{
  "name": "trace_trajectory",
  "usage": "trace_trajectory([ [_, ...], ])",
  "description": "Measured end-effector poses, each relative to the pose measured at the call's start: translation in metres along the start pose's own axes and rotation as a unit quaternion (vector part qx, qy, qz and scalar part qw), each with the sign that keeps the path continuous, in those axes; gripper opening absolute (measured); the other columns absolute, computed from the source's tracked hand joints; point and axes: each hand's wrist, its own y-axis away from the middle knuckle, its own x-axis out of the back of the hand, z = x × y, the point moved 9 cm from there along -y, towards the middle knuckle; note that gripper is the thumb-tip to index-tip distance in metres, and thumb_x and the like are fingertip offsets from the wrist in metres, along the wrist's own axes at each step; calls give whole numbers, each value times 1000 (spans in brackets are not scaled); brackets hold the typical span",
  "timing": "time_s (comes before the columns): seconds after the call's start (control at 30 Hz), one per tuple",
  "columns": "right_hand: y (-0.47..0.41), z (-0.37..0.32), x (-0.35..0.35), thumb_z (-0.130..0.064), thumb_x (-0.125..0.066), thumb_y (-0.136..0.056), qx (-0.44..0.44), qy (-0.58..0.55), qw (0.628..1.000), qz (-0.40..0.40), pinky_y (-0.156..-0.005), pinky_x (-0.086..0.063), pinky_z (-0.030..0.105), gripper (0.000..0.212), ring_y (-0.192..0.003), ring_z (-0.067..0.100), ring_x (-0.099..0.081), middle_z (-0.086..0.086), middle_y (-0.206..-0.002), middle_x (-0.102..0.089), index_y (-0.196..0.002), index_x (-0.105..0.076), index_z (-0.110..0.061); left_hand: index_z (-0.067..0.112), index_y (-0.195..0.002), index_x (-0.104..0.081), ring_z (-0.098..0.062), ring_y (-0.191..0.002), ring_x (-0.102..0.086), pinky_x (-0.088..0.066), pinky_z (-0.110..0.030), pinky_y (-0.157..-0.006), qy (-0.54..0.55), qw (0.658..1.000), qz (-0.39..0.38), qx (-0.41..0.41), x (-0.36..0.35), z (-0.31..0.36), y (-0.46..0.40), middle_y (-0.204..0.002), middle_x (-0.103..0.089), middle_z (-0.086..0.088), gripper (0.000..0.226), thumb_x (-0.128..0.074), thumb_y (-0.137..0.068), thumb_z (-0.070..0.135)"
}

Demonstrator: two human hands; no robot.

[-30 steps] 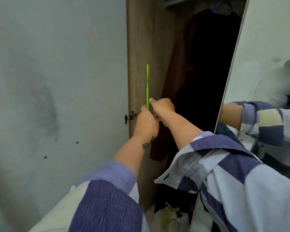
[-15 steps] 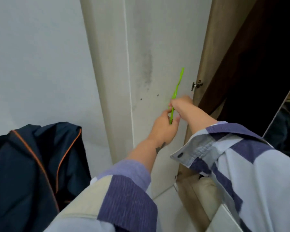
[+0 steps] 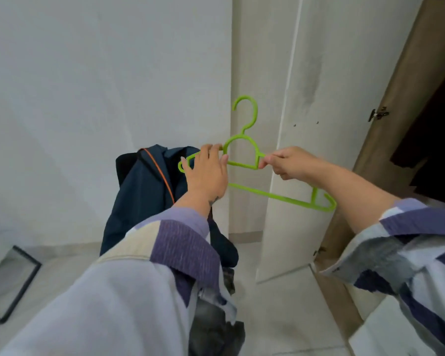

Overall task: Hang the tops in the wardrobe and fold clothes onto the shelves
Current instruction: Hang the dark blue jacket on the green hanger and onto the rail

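Hanger [image 3: 252, 160]: lime-green plastic, hook up, held flat-on to the camera before a white wall [image 3: 100, 86], just left of the wardrobe door [image 3: 306, 124].
Right hand [image 3: 290, 163]: fingers curled, pinching the hanger's right shoulder near the neck.
Left hand [image 3: 208, 173]: fingers straight and spread, laid across the hanger's left arm; whether the thumb grips, cannot tell.
Jacket [image 3: 149, 191]: navy with an orange seam line, hanging below and behind the left hand.
Wardrobe [image 3: 406, 98]: at right, door open, dark clothing inside.
Frame [image 3: 8, 283]: black-edged, on the floor, lower left.
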Motion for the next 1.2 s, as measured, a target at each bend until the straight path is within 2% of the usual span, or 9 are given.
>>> trace_trajectory([
  [0.1,-2,-15,-39,-17,-44,-99,18,-13,998,-59,-47,-28,16,27,-52,10,-28,-3,-56,-31,-86,-68,-15,20,-128,-44,-22,-130,-33,-4,-57,-115,-86,996,13,-14,25,-30,10,-133,-42,0,37,-22,-102,34],
  [0.17,-4,-25,-63,-20,-41,-101,32,-40,993,-109,-44,-28,13,27,-48,7,-29,-2,-57,-29,-93,-66,-13,16,-123,-46,-23,-126,-38,-10,-54,-115,-118,993,25,-14,42,-48,11,-128,-47,-1,35,-22,-102,33],
  [0.3,-20,-40,-101,-27,-40,-101,48,9,986,-161,-47,-31,15,27,-48,10,-35,-1,-58,-45,-97,-66,-18,15,-110,-50,-26,-110,-49,-31,-39,-91,-145,988,55,8,68,-85,11,-115,-58,-2,32,-23,-103,31],
  [0.47,-73,-68,-129,-43,-45,-96,103,96,989,-54,-64,-41,27,38,-54,12,-47,2,-70,-59,-93,-70,-15,15,-107,-50,-26,-103,-50,-31,-39,-83,-181,982,42,44,50,-112,2,-109,-59,-2,33,-22,-103,32],
  [0.57,-113,-79,-145,-47,-41,-96,140,102,985,-4,-70,-45,33,45,-69,19,-59,0,-71,-61,-94,-65,-9,15,-107,-50,-26,-103,-51,-31,-38,-82,-194,979,39,49,37,-123,-20,-109,-59,-2,34,-21,-103,33],
  [0.7,-169,-69,-158,-49,-36,-97,173,160,971,32,-73,-46,38,36,-84,25,-58,-4,-78,-58,-85,-52,-20,14,-106,-50,-27,-103,-52,-34,-38,-78,-178,983,16,48,12,-146,-59,-109,-58,-3,38,-19,-103,36],
  [0.87,-238,-50,-166,-55,-32,-97,187,233,952,62,-65,-39,32,35,-84,26,-59,-6,-81,-58,-101,-54,-28,5,-110,-53,-34,-107,-54,-45,-46,-88,5,976,22,218,-19,-224,-115,-113,-59,-15,46,-26,-100,40],
  [1.0,-284,-29,-180,-55,-31,-97,192,254,946,62,-63,-33,30,36,-87,26,-60,-8,-82,-55,-105,-55,-29,-2,-125,-44,-36,-118,-49,-41,-43,-98,27,942,-18,334,-56,-276,-150,-128,-51,-21,48,-31,-100,37],
  [1.2,-327,-6,-207,-54,-33,-96,194,245,948,54,-59,-35,33,34,-84,29,-61,0,-80,-65,-92,-52,-26,-3,-137,-31,-36,-128,-41,-36,-42,-102,37,907,-20,418,-94,-310,-178,-139,-40,-20,83,-35,-89,65],
])
